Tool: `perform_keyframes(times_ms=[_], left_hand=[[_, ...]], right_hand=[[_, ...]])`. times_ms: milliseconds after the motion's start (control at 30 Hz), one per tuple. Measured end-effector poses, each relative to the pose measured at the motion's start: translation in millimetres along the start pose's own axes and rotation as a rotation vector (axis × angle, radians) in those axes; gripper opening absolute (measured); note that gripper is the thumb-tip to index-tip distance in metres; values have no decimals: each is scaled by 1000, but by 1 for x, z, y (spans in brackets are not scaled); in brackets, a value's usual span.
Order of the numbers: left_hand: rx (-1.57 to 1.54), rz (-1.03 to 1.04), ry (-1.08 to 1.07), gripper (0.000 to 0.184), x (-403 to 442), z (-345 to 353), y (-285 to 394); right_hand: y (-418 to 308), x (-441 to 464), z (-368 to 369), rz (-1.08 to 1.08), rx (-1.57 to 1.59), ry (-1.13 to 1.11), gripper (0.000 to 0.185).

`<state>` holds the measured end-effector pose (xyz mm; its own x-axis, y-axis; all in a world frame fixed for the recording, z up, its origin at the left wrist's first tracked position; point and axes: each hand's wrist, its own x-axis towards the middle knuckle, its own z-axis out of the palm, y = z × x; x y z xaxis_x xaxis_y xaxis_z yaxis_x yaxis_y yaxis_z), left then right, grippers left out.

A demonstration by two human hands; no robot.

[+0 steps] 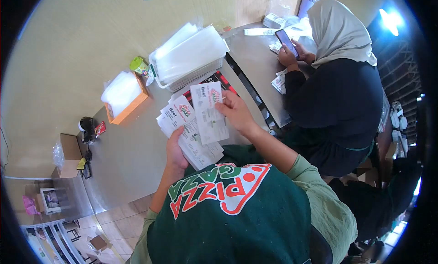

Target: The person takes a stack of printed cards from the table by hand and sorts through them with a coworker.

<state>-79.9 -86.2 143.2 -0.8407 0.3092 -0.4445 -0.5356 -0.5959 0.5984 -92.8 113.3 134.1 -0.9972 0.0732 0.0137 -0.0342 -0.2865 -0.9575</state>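
White cards [209, 122] carry red, green and black print; orange box [130, 110] at nine o'clock, white basket [196, 75] at eleven, dark green apron [228, 234] at six.

White basket [196, 75], orange box [131, 109] and green-lidded cup [139, 66] on a metal table [123, 159].

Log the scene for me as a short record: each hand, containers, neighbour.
Left hand: holds a fanned stack of white rectangular printed sheets marked "Beef"
Right hand: holds a white rectangular "Beef" sheet
Containers: white plastic lattice basket and orange rectangular box, each holding flat white material, on grey metal table
Neighbour: co-worker in black clothing, holding a dark rectangular phone
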Motion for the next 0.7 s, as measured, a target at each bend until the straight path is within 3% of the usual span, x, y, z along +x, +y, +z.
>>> perform_keyframes(times_ms=[33,133,167,267,300,400,433,533,700], left_hand=[[-4,9,6,44,0,0,2],[-43,15,-66,42,1,-8,4],[-40,9,-52,42,2,-12,4],[-18,9,-12,41,5,-13,-2],[-1,13,-11,41,4,-10,-4],[33,17,-32,40,-3,5,-4],[35,15,-52,40,-4,7,-4],[83,44,-78,41,-8,10,-4],[47,50,-88,40,-9,8,-4]], right_hand=[[2,2,-8,3,5,-3,50],[-17,-6,-24,9,-408,69,56],[-25,-9,-21,-56,-456,120,51],[-25,-10,-16,-439,-795,3,37],[-28,-16,-8,-368,-701,-63,24],[-32,-27,17,-121,-569,-129,17],[-32,-29,23,-209,-617,-77,19],[-32,-28,27,-64,-668,-12,18],[-8,-23,19,11,-394,-64,18]])
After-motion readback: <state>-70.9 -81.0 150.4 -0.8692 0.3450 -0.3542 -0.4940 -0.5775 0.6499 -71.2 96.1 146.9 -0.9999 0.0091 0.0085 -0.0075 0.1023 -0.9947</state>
